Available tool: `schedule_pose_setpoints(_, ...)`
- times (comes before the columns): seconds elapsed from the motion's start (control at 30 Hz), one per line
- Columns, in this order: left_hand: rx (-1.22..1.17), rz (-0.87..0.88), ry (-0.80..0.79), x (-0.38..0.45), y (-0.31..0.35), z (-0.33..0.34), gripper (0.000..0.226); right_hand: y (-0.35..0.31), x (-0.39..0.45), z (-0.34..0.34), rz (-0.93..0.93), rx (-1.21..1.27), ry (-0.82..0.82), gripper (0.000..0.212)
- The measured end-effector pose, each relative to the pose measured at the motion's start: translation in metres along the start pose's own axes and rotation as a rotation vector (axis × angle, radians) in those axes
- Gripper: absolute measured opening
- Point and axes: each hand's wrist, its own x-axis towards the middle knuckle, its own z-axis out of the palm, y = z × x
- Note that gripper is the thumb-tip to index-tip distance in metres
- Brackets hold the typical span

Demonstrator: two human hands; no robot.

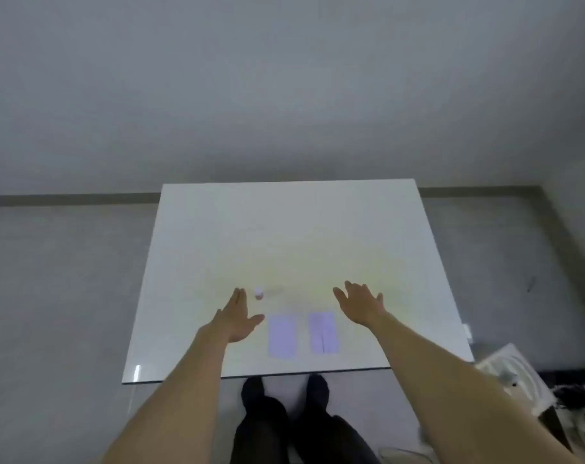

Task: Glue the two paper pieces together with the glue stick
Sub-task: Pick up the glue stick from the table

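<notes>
A white table stands on a grey floor, its far edge close to a plain grey wall with a dark strip along the bottom. The whole picture is soft and washed out, so fine detail is lost.

Near the table's front edge, going left to right: the left hand hovers with fingers straight and thumb apart, holding nothing. Just beyond its fingertips stands the glue stick, a small pale blur that seems upright; whether it is capped cannot be told. Two lilac paper pieces lie flat side by side with a gap between them, the left paper and the right paper, the latter showing a faint line down its middle. The right hand is spread wide and empty, beyond the right paper's far corner.

The back half of the table is bare. Below the front edge, dark trousers and shoes show. At the lower right, clutter on the floor is cut off and unreadable.
</notes>
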Motion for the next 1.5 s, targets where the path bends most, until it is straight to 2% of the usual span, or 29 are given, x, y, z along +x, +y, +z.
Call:
schedule_pose_setpoints(0.07,-0.052,-0.015,0.012,0.0,-0.02,0.014,0.083,0.01,0.001,0.015,0.042,0.042,-0.063,0.06)
schedule_pose_setpoints(0.2,-0.177,0.026,0.149,0.029,-0.056,0.047,0.09,0.032,0.036,0.051,0.068,0.128,0.016,0.057)
schedule_pose_setpoints(0.3,-0.292,0.128,0.275,0.07,-0.06,0.063,0.1,0.037,0.077,0.075,0.017,0.247,0.181,0.054)
schedule_pose_setpoints(0.4,-0.374,0.241,0.391,0.114,-0.06,0.077,0.108,0.035,0.113,0.095,-0.085,0.349,0.443,0.049)
schedule_pose_setpoints(0.53,-0.387,0.408,0.521,0.158,-0.071,0.096,0.108,0.029,0.141,0.111,-0.243,0.522,0.699,0.044)
schedule_pose_setpoints(0.67,-0.37,0.538,0.6,0.177,-0.084,0.107,0.104,0.033,0.141,0.131,-0.392,0.631,0.854,0.045)
schedule_pose_setpoints(0.8,-0.477,0.554,0.651,0.18,-0.092,0.122,0.107,0.048,0.117,0.152,-0.531,0.594,0.956,0.047)
schedule_pose_setpoints(1.07,-0.583,0.418,0.743,0.166,-0.075,0.136,0.087,0.065,0.073,0.175,-0.548,0.534,0.914,0.046)
schedule_pose_setpoints(1.13,-0.602,0.424,0.791,0.172,-0.066,0.134,0.066,0.063,0.076,0.181,-0.573,0.536,0.923,0.045)
schedule_pose_setpoints(1.23,-0.564,0.414,0.912,0.178,-0.057,0.135,0.02,0.057,0.077,0.195,-0.614,0.544,0.887,0.042)
schedule_pose_setpoints(1.27,-0.555,0.417,0.941,0.177,-0.056,0.135,0.012,0.055,0.078,0.198,-0.63,0.537,0.875,0.041)
schedule_pose_setpoints(1.37,-0.495,0.562,0.984,0.165,-0.046,0.133,0.012,0.045,0.081,0.196,-0.688,0.587,0.834,0.037)
schedule_pose_setpoints(1.5,-0.148,0.784,1.007,0.139,-0.035,0.14,0.031,0.022,0.077,0.177,-0.646,0.904,0.598,0.037)
